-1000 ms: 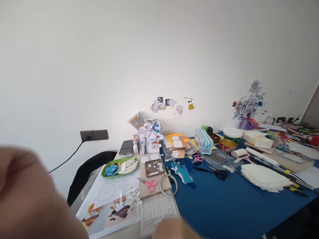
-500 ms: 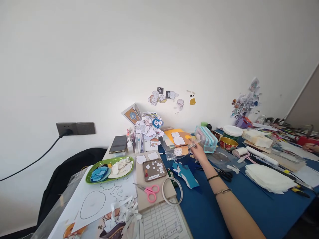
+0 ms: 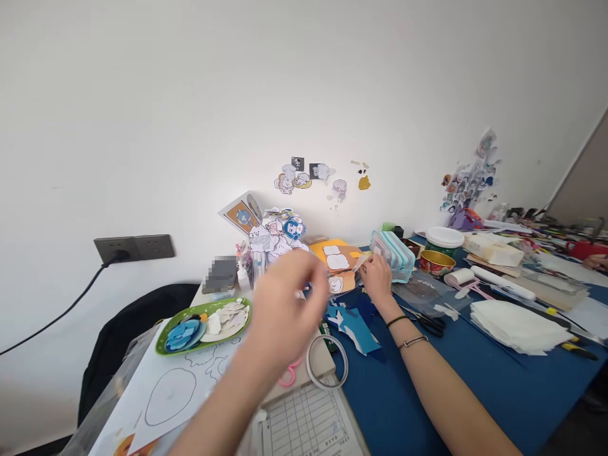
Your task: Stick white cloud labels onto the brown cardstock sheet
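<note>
My right hand (image 3: 377, 278) is at the back of the table, fingers closed on the edge of a clear plastic bag (image 3: 360, 261). Beside it lie orange cards with white cut-outs (image 3: 336, 261) and an orange piece with a cartoon face (image 3: 342, 282). A teal-striped clear box (image 3: 399, 256) stands just right of the fingers. My left hand (image 3: 287, 310), blurred by motion, hangs over the middle with curled fingers; what they hold, if anything, cannot be made out. It covers the brown tray and most of the pink scissors (image 3: 287, 377). A roll of tape (image 3: 310, 364) lies below it.
A green dish (image 3: 164, 342) with blue and white paper pieces is at left, near a phone (image 3: 220, 277). Blue paper scraps (image 3: 360, 332), black scissors (image 3: 430, 324), a gold-rimmed tin (image 3: 436, 261) and a stack of white sheets (image 3: 517, 326) lie rightward. Another person's hand (image 3: 595, 261) shows far right.
My left hand has come into view from below, over the brown tray and scissors. My right hand stays at the plastic bag, which has shifted and shows less. The view has moved slightly.
</note>
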Demonstrator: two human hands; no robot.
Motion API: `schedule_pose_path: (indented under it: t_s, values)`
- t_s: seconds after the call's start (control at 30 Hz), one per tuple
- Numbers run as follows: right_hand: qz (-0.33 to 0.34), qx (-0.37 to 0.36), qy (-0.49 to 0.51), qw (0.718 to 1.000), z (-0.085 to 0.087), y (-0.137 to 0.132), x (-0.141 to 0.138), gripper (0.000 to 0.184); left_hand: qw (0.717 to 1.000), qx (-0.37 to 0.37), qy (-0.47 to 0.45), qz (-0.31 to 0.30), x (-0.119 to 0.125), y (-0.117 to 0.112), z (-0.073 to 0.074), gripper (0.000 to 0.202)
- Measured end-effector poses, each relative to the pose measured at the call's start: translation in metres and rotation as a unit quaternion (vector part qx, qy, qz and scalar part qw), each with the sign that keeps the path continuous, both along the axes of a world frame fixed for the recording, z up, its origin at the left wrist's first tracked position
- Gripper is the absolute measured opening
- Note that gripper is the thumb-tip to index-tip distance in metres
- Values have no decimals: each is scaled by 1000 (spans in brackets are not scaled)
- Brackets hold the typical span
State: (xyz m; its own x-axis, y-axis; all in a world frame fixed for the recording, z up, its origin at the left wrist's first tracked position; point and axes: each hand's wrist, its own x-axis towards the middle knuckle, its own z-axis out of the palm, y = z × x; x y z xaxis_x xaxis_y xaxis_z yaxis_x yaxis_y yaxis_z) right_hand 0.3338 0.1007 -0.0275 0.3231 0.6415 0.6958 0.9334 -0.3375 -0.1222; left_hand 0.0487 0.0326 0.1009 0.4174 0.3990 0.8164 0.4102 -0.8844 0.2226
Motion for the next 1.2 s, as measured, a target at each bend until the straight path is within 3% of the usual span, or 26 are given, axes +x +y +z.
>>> schedule_pose_path:
  t_s: [0.1, 0.23, 0.33, 0.47, 0.7, 1.0, 1.2]
  values:
    - [-5, 14, -24, 1000, -1, -3, 3, 27, 983, 21, 182, 14, 49, 7, -35, 15]
    - [19, 16, -58, 998, -4, -4, 8, 25, 966, 0, 251, 64, 92, 31, -80, 17]
    - [37, 15, -72, 997, -8, -2, 11, 25, 956, -18, 279, 92, 100, 43, -95, 24]
    - [47, 13, -69, 996, -13, 1, 15, 26, 943, -38, 309, 116, 102, 50, -95, 27]
    - [66, 17, -73, 995, -14, -1, 19, 26, 914, -102, 352, 175, 103, 66, -83, 29]
    - [68, 15, -60, 996, -15, -5, 25, 26, 905, -131, 374, 153, 103, 64, -80, 30]
    - [147, -11, -71, 987, 1, -27, 13, 23, 912, -133, 351, 164, 96, 68, -73, 32]
